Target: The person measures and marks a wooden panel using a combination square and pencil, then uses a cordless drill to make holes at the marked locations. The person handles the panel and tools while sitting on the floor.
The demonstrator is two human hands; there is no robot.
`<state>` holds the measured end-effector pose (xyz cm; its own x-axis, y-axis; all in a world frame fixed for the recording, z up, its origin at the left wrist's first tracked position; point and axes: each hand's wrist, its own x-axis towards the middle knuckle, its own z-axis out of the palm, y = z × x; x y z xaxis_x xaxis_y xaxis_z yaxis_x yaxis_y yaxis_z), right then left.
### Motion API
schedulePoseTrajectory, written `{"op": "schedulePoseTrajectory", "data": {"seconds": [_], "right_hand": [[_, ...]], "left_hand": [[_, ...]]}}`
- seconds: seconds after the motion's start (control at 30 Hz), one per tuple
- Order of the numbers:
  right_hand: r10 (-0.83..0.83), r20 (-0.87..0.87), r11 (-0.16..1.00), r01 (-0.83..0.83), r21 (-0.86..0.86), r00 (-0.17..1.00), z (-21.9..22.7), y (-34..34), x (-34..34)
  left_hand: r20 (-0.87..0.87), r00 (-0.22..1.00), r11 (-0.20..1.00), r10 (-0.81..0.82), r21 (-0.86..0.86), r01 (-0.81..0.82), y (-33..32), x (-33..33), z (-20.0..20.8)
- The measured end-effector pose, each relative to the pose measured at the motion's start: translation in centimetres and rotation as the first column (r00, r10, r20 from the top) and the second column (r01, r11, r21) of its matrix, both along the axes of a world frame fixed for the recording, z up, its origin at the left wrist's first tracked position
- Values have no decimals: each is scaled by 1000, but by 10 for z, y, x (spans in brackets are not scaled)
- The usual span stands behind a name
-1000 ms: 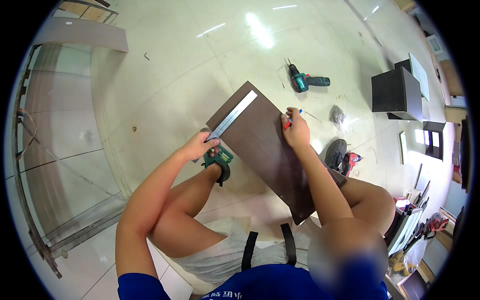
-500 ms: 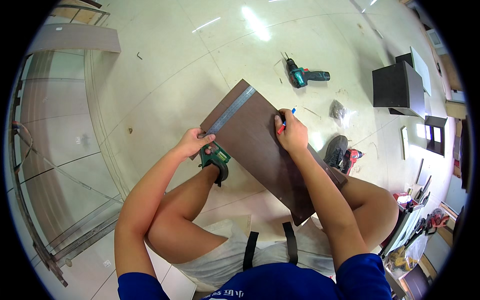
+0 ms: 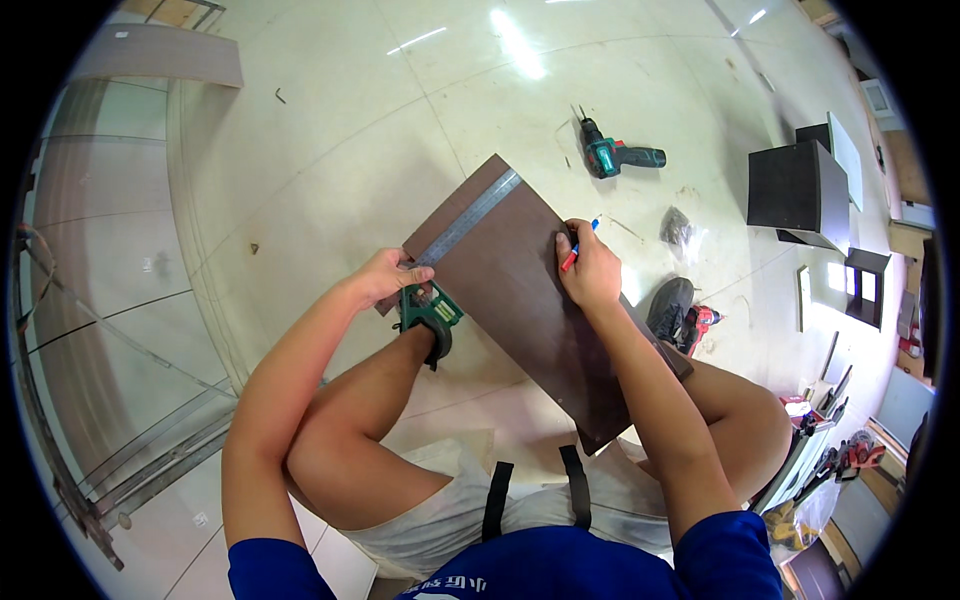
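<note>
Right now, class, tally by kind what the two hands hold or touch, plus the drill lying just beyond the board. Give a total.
Flat brown rectangular board: 1
Long silver metal ruler: 1
Slim red-and-blue writing tool: 1
Green-and-black cordless drill: 1
Total: 4

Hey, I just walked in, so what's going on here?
A seated person's left hand holds a flat silver metal ruler across the far end of a long dark-brown board. Their right hand, at the board's right edge, grips a slim red-and-blue pen or pencil. A green-and-black cordless drill lies on the floor beyond.
</note>
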<state>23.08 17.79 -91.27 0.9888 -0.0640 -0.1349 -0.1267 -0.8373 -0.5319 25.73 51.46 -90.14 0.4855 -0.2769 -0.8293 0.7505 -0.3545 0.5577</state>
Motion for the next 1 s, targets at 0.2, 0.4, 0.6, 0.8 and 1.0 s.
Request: {"op": "schedulePoseTrajectory", "data": {"seconds": [0.2, 0.4, 0.6, 0.8, 1.0], "right_hand": [[-6, 4, 1000, 6, -5, 1000, -3, -1, 1], [-11, 7, 1000, 11, 3, 1000, -1, 0, 0], [33, 127, 998, -39, 44, 991, -1, -2, 1], [-63, 483, 934, -118, 337, 873, 9, -1, 3], [-13, 146, 752, -87, 654, 989, 17, 53, -6]], "left_hand": [[-21, 999, 998, -43, -56, 41, -3, -2, -10], [28, 1000, 999, 5, -32, -4, -14, -17, -7], [43, 998, 998, 48, 34, -50, -22, -16, 9], [43, 999, 994, 1, 111, -6, -29, -8, 28], [38, 999, 998, -15, 69, 12, -25, -7, 17]]}}
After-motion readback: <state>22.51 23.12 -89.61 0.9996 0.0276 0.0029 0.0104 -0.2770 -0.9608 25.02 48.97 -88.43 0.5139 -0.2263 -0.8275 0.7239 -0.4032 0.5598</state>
